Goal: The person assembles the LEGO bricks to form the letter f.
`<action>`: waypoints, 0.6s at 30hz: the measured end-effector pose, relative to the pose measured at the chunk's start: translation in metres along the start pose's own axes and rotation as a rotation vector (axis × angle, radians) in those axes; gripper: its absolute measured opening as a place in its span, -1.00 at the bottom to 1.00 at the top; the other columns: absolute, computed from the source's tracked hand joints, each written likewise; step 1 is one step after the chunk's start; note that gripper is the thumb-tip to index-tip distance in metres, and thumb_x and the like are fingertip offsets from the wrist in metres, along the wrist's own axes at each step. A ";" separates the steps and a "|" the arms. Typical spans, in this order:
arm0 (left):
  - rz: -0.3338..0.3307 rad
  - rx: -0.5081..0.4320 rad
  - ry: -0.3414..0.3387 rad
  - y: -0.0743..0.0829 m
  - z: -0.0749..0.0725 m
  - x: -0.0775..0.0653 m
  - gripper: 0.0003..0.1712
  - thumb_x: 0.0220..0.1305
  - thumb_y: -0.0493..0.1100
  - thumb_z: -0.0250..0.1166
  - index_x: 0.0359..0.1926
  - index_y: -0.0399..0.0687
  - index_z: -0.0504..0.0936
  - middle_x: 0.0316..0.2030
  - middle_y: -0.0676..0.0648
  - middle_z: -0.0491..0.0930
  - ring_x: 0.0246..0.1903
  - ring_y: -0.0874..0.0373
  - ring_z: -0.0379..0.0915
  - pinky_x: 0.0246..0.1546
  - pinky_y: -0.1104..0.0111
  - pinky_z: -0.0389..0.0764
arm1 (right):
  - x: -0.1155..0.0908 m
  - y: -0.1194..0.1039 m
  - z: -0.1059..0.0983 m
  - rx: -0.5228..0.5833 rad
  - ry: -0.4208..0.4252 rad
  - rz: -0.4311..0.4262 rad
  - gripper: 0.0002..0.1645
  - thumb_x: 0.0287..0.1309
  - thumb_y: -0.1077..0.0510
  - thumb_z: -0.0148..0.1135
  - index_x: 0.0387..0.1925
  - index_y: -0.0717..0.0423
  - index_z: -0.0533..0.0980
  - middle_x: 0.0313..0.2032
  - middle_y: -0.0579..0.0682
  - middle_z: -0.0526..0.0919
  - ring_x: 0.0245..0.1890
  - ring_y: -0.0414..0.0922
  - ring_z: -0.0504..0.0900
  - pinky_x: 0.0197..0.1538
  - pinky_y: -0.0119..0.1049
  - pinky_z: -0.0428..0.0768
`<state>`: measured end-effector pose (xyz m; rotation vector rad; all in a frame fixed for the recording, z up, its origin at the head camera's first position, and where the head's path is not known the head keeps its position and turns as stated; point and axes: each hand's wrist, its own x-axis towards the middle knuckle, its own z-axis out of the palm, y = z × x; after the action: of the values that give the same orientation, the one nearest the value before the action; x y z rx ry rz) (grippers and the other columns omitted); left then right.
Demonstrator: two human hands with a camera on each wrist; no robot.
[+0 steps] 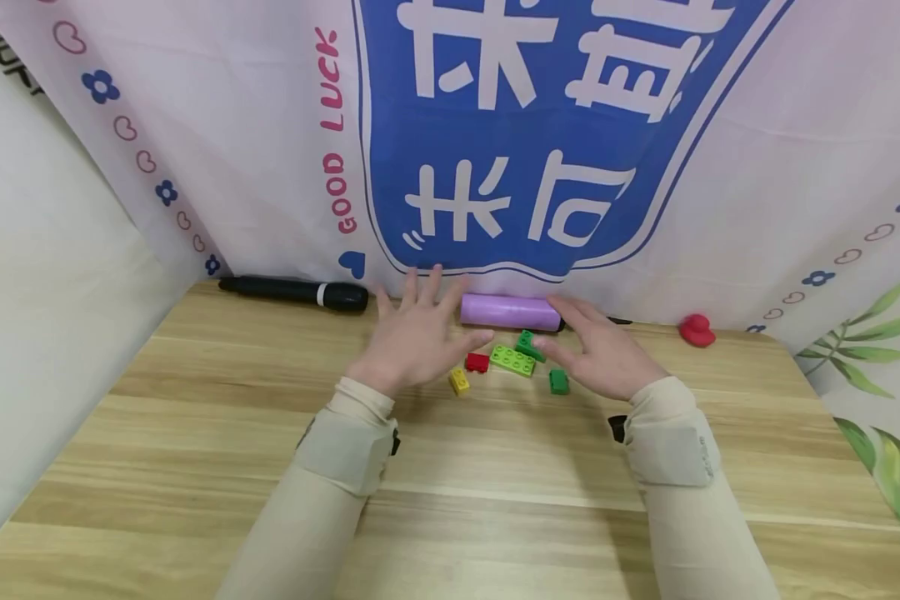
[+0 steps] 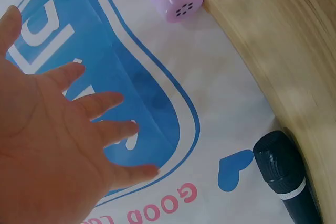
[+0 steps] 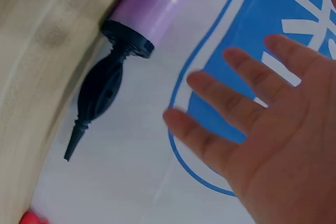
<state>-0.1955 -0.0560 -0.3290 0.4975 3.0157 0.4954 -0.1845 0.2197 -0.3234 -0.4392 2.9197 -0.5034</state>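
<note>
Purple plastic catches my eye first: a pump [image 1: 510, 312] lying on its side along the back edge of the worktop [image 1: 450, 533], close to the foot of a hanging cloth [image 1: 255, 125]. Its black nozzle [image 3: 100, 90] points to the person's right.

On either side of it the person reaches forward, palms down, neither hand gripping anything. The left hand [image 1: 414, 337] has its fingers spread wide apart, its thumb stretched towards the bricks. The right hand [image 1: 602, 352] is also extended, fingers apart; from above, its fingertips overlap the pump's end, but from the right wrist a stretch of cloth shows between them.

Between the two thumbs sits a little cluster of toy bricks. A yellow brick [image 1: 459, 382] lies nearest the left hand, with a red brick [image 1: 477, 362] just beyond it. A lime brick [image 1: 512, 360] with two rows of studs is in the middle. Just behind that is a dark green brick [image 1: 527, 343], partly beneath the right thumb in the head view; I can't tell whether they touch. A smaller green brick [image 1: 558, 382] lies nearer the person.

Off to the left, a black microphone [image 1: 292, 290] rests along the back edge; well to the right sits a small red figure [image 1: 697, 331]. Pale sleeves [image 1: 288, 521] reach down to grey wristbands [image 1: 347, 450].
</note>
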 end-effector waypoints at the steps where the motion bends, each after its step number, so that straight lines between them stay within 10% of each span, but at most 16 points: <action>1: 0.006 -0.011 -0.008 0.001 0.001 0.000 0.05 0.42 0.63 -0.10 0.72 0.30 -0.06 0.72 -0.19 -0.22 0.67 -0.38 -0.42 0.45 -0.52 -0.39 | 0.001 0.001 0.001 0.013 -0.007 -0.006 0.05 0.48 -0.51 -0.06 0.71 -0.07 -0.01 0.67 0.21 0.03 0.63 0.32 0.11 0.50 0.41 0.22; 11: 0.043 -0.034 -0.127 0.006 0.012 0.004 -0.03 0.44 0.50 0.13 0.69 0.27 0.11 0.67 -0.14 0.09 0.64 -0.26 0.01 0.53 -0.36 0.04 | 0.003 0.009 0.006 0.022 -0.036 -0.026 -0.04 0.48 -0.32 0.17 0.67 -0.02 0.13 0.60 0.29 0.20 0.54 0.34 0.29 0.48 0.37 0.30; 18: 0.083 0.011 -0.183 0.016 0.023 0.005 -0.26 0.38 0.20 0.43 0.49 0.14 0.49 0.33 -0.07 0.61 0.16 -0.01 0.59 0.30 -0.03 0.56 | 0.006 0.010 0.010 -0.013 -0.108 -0.028 -0.20 0.43 -0.09 0.32 0.56 0.07 0.34 0.51 0.29 0.38 0.31 0.27 0.59 0.35 0.30 0.50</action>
<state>-0.1928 -0.0332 -0.3457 0.6338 2.8336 0.4134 -0.1910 0.2238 -0.3372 -0.4931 2.8185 -0.4497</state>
